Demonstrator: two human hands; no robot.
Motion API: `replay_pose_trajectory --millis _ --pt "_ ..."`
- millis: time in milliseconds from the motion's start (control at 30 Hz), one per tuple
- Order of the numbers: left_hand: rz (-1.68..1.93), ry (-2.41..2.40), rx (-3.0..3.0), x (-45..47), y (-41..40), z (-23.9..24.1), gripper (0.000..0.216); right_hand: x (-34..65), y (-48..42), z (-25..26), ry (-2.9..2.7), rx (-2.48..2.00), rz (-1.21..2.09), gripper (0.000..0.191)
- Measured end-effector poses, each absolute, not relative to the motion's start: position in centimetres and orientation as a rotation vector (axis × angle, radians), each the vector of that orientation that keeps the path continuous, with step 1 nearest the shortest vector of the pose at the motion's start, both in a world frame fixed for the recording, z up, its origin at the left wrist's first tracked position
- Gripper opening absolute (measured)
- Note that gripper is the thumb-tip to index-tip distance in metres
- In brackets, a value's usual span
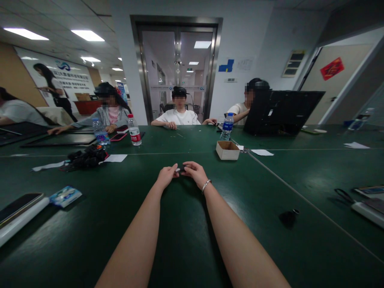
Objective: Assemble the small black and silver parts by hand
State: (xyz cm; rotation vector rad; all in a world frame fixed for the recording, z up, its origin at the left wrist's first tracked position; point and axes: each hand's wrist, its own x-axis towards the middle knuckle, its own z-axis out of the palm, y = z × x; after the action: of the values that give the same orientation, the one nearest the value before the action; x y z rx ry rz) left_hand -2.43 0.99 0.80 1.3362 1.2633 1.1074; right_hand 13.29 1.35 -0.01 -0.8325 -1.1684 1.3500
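Both my hands reach out over the green table (pixel 180 232). Between them is a small dark cylinder with a silvery end (pixel 180 169), lying roughly level; its exact kind is too small to make out. My left hand (pixel 167 177) pinches the silvery end. On the dark end are the fingers and thumb of my right hand (pixel 196 174), which has a silver bracelet (pixel 206 185) at its wrist. Beyond my right hand stands an open cardboard box (pixel 228 154). To the right lies a small black object with a ring-shaped end (pixel 289 218).
At left are a bundle of black gear (pixel 87 158), a blue-white packet (pixel 65 196) and a phone (pixel 19 208) on a white block. Bottles (pixel 135 130) stand farther back. A large black monitor (pixel 282 112) is at back right. Several people sit across the table.
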Motion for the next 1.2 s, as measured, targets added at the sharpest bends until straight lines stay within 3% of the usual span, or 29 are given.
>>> replay_pose_trajectory --millis 300,500,1200 --pt "1.154 1.252 1.267 -2.2 1.3 0.3 0.044 13.3 1.2 0.1 -1.143 -0.823 1.356 0.026" --pt "1.141 1.211 1.303 -2.3 1.5 0.2 0.029 13.3 1.2 0.1 -1.149 -0.827 1.352 0.024" --pt "1.206 1.167 1.306 -1.9 0.5 1.1 0.035 13.1 1.0 0.6 -1.127 -0.855 1.355 0.025"
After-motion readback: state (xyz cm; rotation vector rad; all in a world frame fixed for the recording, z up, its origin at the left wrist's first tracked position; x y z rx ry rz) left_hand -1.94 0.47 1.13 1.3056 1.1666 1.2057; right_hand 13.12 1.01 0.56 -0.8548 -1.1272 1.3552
